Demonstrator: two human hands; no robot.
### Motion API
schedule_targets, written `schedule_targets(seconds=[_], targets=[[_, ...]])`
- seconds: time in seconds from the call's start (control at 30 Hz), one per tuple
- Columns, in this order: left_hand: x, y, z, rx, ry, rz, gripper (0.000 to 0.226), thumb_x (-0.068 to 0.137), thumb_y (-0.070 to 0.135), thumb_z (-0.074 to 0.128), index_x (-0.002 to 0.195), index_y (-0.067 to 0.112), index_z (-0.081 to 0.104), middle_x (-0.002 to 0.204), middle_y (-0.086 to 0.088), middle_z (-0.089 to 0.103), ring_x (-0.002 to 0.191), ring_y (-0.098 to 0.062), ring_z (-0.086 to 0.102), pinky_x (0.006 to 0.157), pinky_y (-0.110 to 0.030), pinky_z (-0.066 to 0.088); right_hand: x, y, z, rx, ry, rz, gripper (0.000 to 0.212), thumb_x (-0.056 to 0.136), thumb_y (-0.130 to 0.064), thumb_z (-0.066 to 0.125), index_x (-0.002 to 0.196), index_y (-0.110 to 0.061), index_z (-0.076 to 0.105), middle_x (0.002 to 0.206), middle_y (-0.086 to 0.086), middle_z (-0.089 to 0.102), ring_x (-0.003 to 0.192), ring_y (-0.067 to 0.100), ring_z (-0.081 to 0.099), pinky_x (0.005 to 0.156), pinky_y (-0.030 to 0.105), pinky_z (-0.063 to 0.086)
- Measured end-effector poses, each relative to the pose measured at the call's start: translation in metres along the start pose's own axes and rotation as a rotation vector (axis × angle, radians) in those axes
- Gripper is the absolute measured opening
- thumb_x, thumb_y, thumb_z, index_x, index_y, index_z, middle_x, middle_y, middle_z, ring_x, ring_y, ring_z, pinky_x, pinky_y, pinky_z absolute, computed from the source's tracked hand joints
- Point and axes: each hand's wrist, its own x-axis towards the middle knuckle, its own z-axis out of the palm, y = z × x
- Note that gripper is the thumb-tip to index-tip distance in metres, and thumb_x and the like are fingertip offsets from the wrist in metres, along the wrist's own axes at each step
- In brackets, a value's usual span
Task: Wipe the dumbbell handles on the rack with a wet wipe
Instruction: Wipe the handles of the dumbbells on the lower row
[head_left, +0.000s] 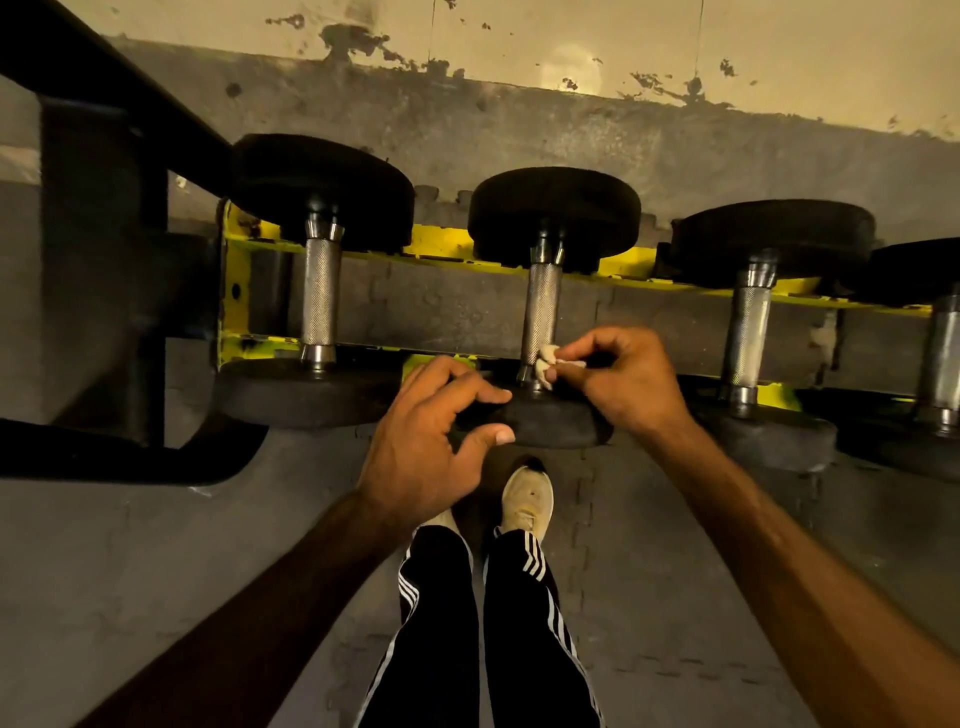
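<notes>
Several black dumbbells lie across a yellow rack (441, 244), each with a knurled steel handle. My right hand (623, 379) pinches a small crumpled white wet wipe (548, 358) against the near end of the middle dumbbell's handle (541, 306). My left hand (431, 441) hovers over that dumbbell's near weight head (550, 423), fingers loosely curved and holding nothing. The left dumbbell's handle (320, 299) and the right dumbbell's handle (748, 332) are untouched. A fourth handle (943, 353) shows at the right edge.
A black rack frame (104, 270) rises at the left. Behind the rack stands a stained wall (519, 52). My legs in striped black trousers and a pale shoe (527, 501) stand on grey floor tiles close to the rack.
</notes>
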Motion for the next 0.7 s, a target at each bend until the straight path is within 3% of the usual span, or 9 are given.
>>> schedule_targets(seconds=[0.07,0.23,0.3,0.4,0.47,0.57,0.6,0.7], targets=[[0.001,-0.002,-0.002,-0.001,-0.006,0.012,0.032,0.078,0.035,0.074,0.105,0.017,0.073,0.105,0.001,0.06,0.102,-0.024,0.058,0.086,-0.045,0.051,0.012,-0.005,-0.005,0.001,0.002,-0.06,0.026,0.08,-0.003,0.077,0.074,-0.027,0.068,0.086,-0.007,0.071,0.085,0.009,0.07,0.08,0.035,0.06],[0.003,-0.005,-0.001,-0.016,-0.023,0.019,0.033,0.078,0.037,0.075,0.105,0.019,0.074,0.104,0.002,0.06,0.102,-0.024,0.059,0.085,-0.046,0.051,0.037,-0.018,0.004,0.137,0.296,-0.197,0.013,0.084,-0.01,0.075,0.087,-0.022,0.072,0.089,-0.007,0.071,0.084,0.008,0.069,0.075,0.033,0.061],[0.002,-0.006,0.0,-0.028,-0.014,0.018,0.032,0.077,0.035,0.076,0.105,0.018,0.074,0.103,0.001,0.06,0.101,-0.024,0.059,0.084,-0.046,0.051,0.025,-0.017,0.005,-0.085,0.201,-0.309,0.01,0.084,-0.011,0.076,0.086,-0.019,0.072,0.089,-0.008,0.068,0.082,0.004,0.065,0.073,0.024,0.057],[0.002,-0.004,0.001,-0.045,0.002,0.011,0.031,0.076,0.032,0.078,0.103,0.018,0.074,0.102,0.002,0.059,0.1,-0.024,0.059,0.084,-0.046,0.051,0.012,-0.021,-0.004,-0.492,-0.12,-0.617,0.011,0.081,-0.008,0.077,0.09,-0.015,0.077,0.092,0.0,0.068,0.085,0.013,0.064,0.074,0.034,0.057],[0.002,-0.004,0.001,-0.048,0.002,0.014,0.03,0.076,0.031,0.079,0.103,0.018,0.074,0.102,0.003,0.059,0.1,-0.023,0.059,0.084,-0.046,0.051,0.022,-0.034,-0.004,-0.632,-0.1,-0.718,0.014,0.086,-0.013,0.072,0.099,-0.012,0.077,0.1,0.007,0.067,0.089,0.022,0.065,0.073,0.036,0.055],[0.001,-0.004,0.001,-0.055,0.008,0.007,0.03,0.076,0.029,0.08,0.103,0.018,0.074,0.102,0.002,0.059,0.1,-0.023,0.059,0.084,-0.046,0.051,0.039,-0.061,0.011,-0.972,0.149,-0.637,0.021,0.091,-0.014,0.065,0.109,-0.008,0.072,0.122,0.015,0.056,0.097,0.036,0.062,0.064,0.035,0.046],[0.001,-0.003,0.001,-0.056,0.01,0.003,0.03,0.075,0.028,0.08,0.103,0.018,0.074,0.102,0.002,0.059,0.1,-0.023,0.06,0.084,-0.046,0.051,0.039,-0.068,0.019,-1.123,0.131,-0.585,0.021,0.091,-0.012,0.062,0.11,-0.007,0.07,0.128,0.015,0.052,0.102,0.037,0.06,0.063,0.035,0.041],[0.001,-0.002,0.002,-0.061,0.019,-0.002,0.03,0.076,0.029,0.079,0.103,0.017,0.074,0.102,0.002,0.06,0.101,-0.022,0.06,0.085,-0.045,0.051,0.025,-0.079,0.037,-1.448,-0.194,-0.58,0.021,0.093,-0.017,0.058,0.112,-0.013,0.067,0.13,0.01,0.05,0.112,0.031,0.054,0.065,0.036,0.035]])
